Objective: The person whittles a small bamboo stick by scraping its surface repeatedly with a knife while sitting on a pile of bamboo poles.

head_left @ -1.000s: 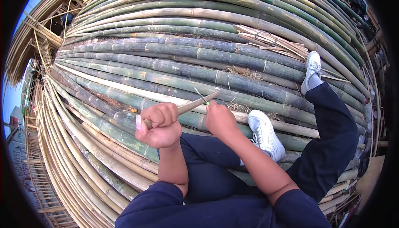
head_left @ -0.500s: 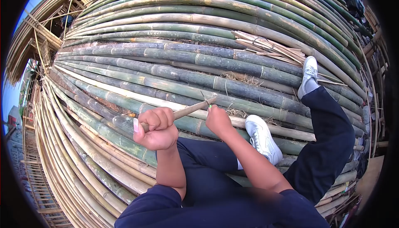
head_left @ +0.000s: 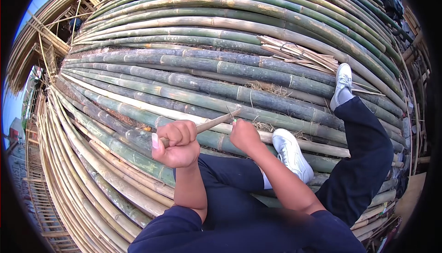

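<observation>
Bamboo poles, green, grey and tan, lie side by side across the ground and fan out from the upper left, with a strip of blue sky at the edge. Seated among them, a person in dark trousers and a navy shirt works a stick at lap height. The left hand is balled in a fist about the near end of the pale wooden stick, thumb toward the body, while the far end points up and to the right over the poles. The right hand curls its fingers around a small knife, a speck of green showing at the grip; the thin blade crosses the stick near its far end, though contact cannot be told. One white shoe rests on the poles just beside the right forearm, the other white shoe farther out, near a bundle of split sticks. Dry shavings are scattered beyond the hands. Slatted bamboo frames stand at far left.
</observation>
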Action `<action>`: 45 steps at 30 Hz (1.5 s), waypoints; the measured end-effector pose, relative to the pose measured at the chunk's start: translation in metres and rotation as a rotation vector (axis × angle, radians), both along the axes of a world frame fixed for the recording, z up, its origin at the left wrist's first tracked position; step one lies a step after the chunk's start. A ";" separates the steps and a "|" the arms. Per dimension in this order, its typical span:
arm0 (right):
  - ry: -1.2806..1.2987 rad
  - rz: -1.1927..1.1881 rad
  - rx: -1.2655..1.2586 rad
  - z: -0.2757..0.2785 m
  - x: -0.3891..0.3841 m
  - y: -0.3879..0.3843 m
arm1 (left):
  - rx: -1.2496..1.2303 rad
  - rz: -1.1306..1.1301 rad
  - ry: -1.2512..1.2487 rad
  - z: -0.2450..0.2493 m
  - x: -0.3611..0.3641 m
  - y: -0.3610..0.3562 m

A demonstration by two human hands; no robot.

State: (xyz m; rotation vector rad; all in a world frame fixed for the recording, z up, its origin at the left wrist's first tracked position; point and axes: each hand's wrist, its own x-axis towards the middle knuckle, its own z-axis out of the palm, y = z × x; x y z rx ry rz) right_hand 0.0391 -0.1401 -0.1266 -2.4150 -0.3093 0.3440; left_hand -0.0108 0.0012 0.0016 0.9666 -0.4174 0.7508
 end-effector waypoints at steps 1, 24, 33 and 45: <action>0.018 0.011 0.012 0.027 -0.005 0.001 | 0.000 -0.001 0.000 0.001 0.002 -0.001; -0.013 -0.057 0.093 -0.044 0.015 -0.008 | 0.008 -0.062 -0.084 -0.005 0.003 -0.001; -0.095 -0.008 0.359 0.067 -0.034 0.021 | -0.009 -0.032 -0.060 -0.005 0.003 0.003; -0.311 0.090 0.116 0.060 -0.024 0.044 | -0.186 0.110 0.060 -0.006 0.003 0.034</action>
